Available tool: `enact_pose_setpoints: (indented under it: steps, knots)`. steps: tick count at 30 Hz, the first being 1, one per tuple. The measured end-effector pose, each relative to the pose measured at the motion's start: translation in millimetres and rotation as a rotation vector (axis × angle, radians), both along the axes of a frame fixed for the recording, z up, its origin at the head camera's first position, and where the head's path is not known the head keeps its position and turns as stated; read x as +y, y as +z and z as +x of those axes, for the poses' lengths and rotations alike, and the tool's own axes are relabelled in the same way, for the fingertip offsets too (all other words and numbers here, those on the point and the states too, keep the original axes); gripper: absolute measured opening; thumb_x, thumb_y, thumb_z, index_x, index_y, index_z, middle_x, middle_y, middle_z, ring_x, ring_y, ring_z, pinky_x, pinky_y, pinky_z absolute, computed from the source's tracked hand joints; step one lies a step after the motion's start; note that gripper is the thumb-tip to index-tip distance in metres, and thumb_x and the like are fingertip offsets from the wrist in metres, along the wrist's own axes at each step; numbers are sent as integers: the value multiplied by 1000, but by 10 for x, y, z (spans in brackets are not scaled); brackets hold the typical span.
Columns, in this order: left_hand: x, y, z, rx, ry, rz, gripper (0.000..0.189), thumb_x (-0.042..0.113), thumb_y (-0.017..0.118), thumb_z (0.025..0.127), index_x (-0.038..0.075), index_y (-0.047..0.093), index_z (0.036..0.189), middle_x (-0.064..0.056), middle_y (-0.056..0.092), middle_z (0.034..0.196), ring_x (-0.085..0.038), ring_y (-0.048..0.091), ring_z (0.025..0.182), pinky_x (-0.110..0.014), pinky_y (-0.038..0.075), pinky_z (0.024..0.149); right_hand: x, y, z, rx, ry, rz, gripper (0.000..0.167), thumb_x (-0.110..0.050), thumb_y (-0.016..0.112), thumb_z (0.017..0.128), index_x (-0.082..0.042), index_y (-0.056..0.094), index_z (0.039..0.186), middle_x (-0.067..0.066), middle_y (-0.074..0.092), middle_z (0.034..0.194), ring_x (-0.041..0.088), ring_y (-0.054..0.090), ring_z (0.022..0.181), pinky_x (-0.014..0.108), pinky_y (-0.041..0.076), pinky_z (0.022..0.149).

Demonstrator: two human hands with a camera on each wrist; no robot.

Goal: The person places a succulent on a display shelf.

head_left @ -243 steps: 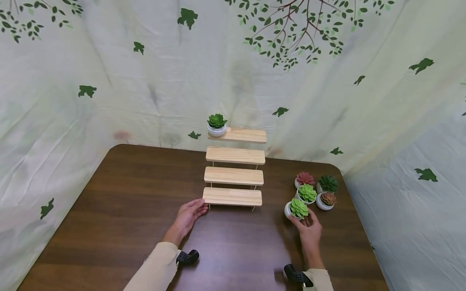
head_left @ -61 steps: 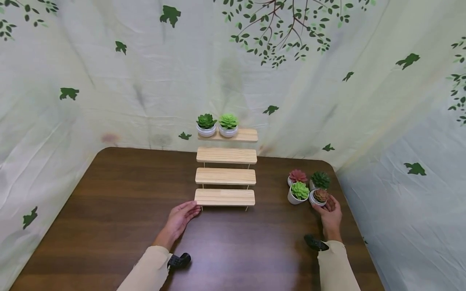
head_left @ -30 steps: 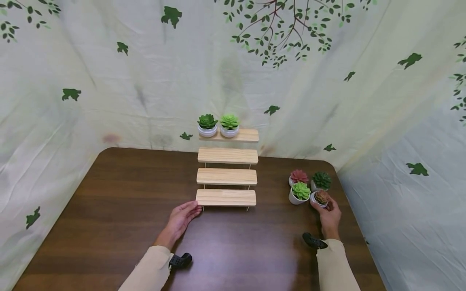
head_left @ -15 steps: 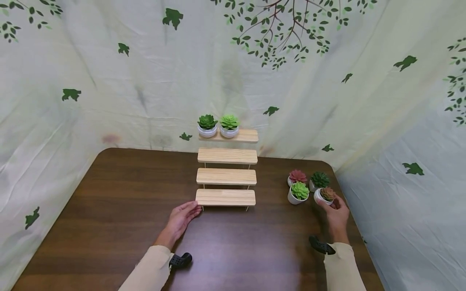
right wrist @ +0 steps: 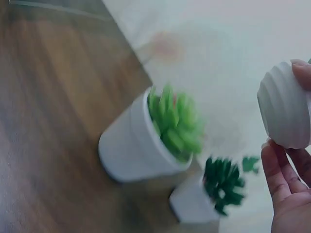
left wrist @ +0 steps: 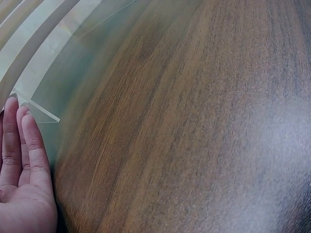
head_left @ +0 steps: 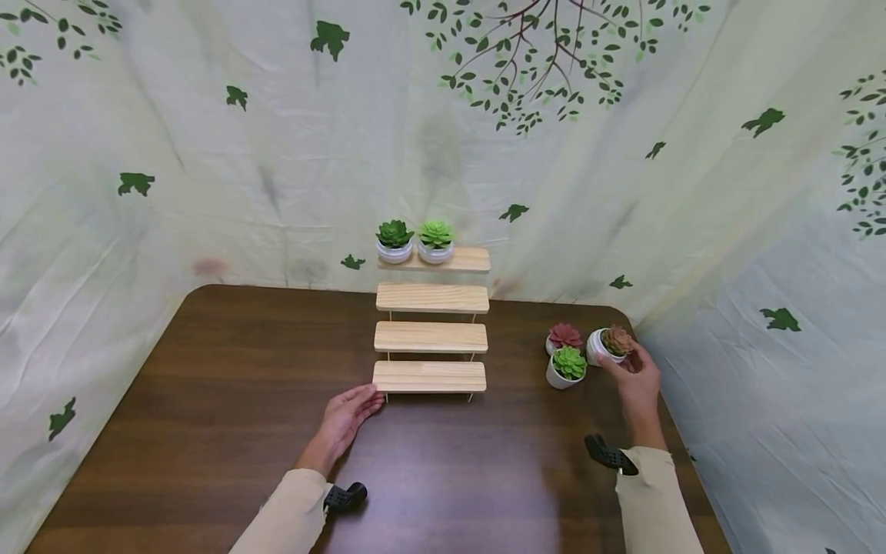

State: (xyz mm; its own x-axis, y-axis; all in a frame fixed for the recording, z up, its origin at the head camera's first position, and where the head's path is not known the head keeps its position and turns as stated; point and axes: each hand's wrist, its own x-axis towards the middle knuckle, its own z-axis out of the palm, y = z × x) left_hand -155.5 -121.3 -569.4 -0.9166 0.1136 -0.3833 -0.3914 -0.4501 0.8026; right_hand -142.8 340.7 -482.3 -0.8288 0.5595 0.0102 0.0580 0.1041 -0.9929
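My right hand (head_left: 638, 378) grips a small white ribbed pot (right wrist: 284, 107) with a brownish-red succulent (head_left: 616, 340), lifted off the table and tilted. Thumb and fingertips hold the pot from opposite sides. In the head view it covers the dark green succulent (right wrist: 224, 187), which shows in the right wrist view. Just left stand a bright green succulent (head_left: 569, 363) and a red one (head_left: 564, 335) in white pots. My left hand (head_left: 342, 419) touches the left end of the lowest board of a four-step wooden shelf (head_left: 431, 377), its fingers straight; the thumb's hold is unclear.
On the top board, a dark green succulent (head_left: 394, 240) and a light green succulent (head_left: 436, 240) stand side by side at the left. A leaf-printed cloth (head_left: 277, 154) hangs behind and beside the brown table (head_left: 277, 346). The table's right edge runs close to my right hand.
A light green succulent has come onto the top board since the oldest frame. My right hand has since taken the brownish succulent, lifted it and moved it away from me. My left hand stays put.
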Motion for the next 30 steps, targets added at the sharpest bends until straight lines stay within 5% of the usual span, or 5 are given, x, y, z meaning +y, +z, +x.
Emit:
enact_pose_setpoints:
  steps: [13,30]
  knots:
    - [-6,-38,2,-6,6,9,17,3,57,96,9,70,87,-4,71,83,-14,69,83,-27,57,83,-368,346,-388,32,194,7,65,-7,77,81,-4,47,139,6,54,124,12,53,107,11,48,84]
    - [-11,-59,6,42,4,17,19,4,57,96,11,71,86,-4,72,83,-13,69,82,-26,57,80,-817,563,-815,53,324,-4,68,-7,78,80,-1,42,137,17,51,133,17,54,113,14,50,83]
